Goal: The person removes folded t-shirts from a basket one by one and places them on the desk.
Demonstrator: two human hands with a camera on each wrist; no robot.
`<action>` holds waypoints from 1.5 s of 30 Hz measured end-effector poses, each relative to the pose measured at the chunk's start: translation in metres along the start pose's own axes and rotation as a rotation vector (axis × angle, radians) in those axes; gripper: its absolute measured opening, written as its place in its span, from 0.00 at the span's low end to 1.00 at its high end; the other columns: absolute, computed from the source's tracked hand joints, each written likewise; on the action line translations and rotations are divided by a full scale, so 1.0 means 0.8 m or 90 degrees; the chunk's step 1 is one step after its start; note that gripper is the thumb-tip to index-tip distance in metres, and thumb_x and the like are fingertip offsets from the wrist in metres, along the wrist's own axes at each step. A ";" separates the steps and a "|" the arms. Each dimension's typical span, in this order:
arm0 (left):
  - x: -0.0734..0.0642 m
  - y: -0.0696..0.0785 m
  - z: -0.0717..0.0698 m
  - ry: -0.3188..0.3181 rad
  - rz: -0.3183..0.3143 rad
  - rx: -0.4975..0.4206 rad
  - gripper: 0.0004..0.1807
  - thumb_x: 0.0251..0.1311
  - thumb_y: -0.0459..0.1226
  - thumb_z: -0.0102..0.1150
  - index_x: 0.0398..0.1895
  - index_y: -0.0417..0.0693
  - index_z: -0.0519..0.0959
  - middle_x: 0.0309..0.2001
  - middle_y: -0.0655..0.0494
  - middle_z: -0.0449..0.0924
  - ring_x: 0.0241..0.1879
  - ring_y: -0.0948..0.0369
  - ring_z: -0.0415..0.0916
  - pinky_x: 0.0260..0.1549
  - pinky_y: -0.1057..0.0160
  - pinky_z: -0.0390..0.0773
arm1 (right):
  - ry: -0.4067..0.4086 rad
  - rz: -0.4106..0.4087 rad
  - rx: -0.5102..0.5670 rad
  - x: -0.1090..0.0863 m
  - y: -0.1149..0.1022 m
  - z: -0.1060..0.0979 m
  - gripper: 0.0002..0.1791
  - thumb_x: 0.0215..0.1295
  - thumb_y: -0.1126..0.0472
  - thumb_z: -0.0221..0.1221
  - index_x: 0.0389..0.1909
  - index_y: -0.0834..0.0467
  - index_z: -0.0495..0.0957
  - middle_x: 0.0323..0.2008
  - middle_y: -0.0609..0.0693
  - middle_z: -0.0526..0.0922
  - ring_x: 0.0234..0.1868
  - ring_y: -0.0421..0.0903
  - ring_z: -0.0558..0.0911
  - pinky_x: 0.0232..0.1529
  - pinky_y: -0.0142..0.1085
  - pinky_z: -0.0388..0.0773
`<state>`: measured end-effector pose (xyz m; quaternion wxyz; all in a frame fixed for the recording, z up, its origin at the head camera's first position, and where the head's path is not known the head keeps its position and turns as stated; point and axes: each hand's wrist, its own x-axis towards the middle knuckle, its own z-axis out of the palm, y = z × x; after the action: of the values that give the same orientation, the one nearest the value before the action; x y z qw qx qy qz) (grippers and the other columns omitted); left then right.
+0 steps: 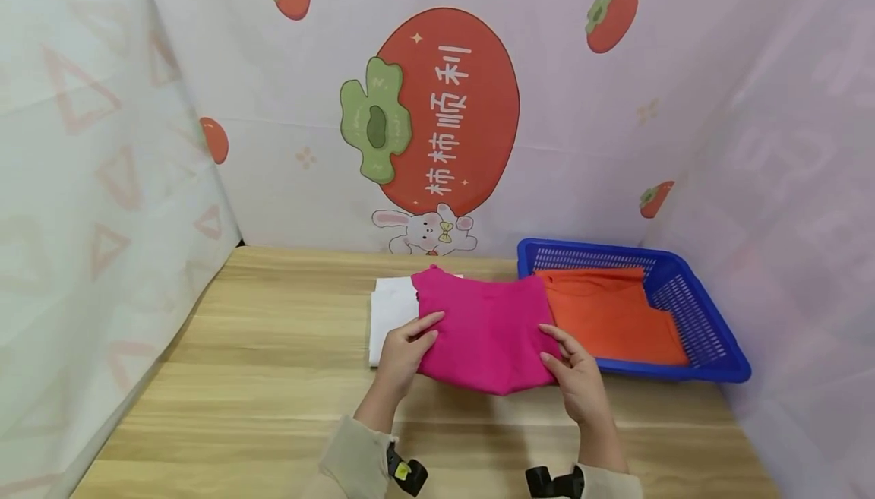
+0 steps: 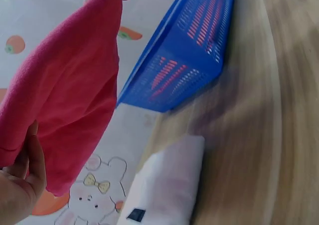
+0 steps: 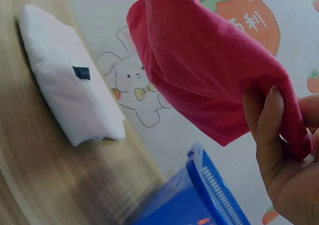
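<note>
A folded bright pink cloth garment point(image 1: 487, 332) is held up above the table between both hands. The left hand point(image 1: 405, 353) pinches its left edge, thumb on the near face and fingers behind. At the opposite edge, the right hand point(image 1: 579, 377) pinches it in the same way. In both wrist views the pink garment point(image 3: 214, 60) hangs raised off the tabletop, its lower part drooping. Behind it in the head view, partly covered, lies a folded white garment point(image 1: 390, 324); a small dark tag point(image 3: 81, 73) shows on its side in the right wrist view.
A blue plastic basket point(image 1: 711, 317) with perforated walls stands at the back right of the wooden table point(image 1: 273, 377). Folded orange clothing point(image 1: 608, 317) lies inside it. Printed cloth walls point(image 1: 287, 104) enclose the table at the back and on both sides.
</note>
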<state>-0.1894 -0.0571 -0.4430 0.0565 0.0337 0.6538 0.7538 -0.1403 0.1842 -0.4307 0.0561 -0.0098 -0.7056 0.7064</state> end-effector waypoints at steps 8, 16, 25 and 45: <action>-0.014 -0.008 -0.034 0.067 -0.005 -0.017 0.16 0.52 0.33 0.55 0.47 0.43 0.76 0.54 0.47 0.66 0.52 0.55 0.64 0.41 0.61 0.71 | -0.038 0.033 0.005 0.011 -0.002 0.032 0.24 0.53 0.80 0.48 0.54 0.69 0.64 0.52 0.62 0.67 0.38 0.42 0.75 0.33 0.33 0.75; -0.026 -0.009 -0.076 0.150 -0.058 0.006 0.17 0.52 0.34 0.56 0.48 0.45 0.76 0.53 0.45 0.67 0.50 0.55 0.65 0.41 0.62 0.71 | -0.063 0.078 -0.001 0.023 0.004 0.071 0.22 0.54 0.79 0.48 0.51 0.64 0.68 0.49 0.62 0.71 0.34 0.47 0.76 0.28 0.35 0.75; -0.031 -0.027 -0.130 0.214 0.010 -0.004 0.19 0.50 0.39 0.59 0.48 0.48 0.76 0.54 0.46 0.66 0.51 0.59 0.63 0.39 0.69 0.71 | -0.168 0.015 -0.046 0.052 0.014 0.120 0.20 0.55 0.78 0.48 0.50 0.64 0.69 0.50 0.62 0.70 0.35 0.47 0.74 0.27 0.34 0.74; -0.001 0.021 -0.230 0.233 -0.096 0.140 0.20 0.57 0.33 0.49 0.55 0.41 0.68 0.61 0.43 0.55 0.60 0.55 0.51 0.53 0.57 0.58 | -0.278 0.067 -0.078 0.109 0.049 0.223 0.20 0.57 0.76 0.48 0.51 0.62 0.68 0.51 0.61 0.69 0.22 0.44 0.76 0.18 0.38 0.75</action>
<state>-0.2122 -0.2406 -0.4524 -0.0110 -0.1462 0.7320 0.6653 -0.2459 0.0147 -0.4638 -0.1353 0.1028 -0.7409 0.6498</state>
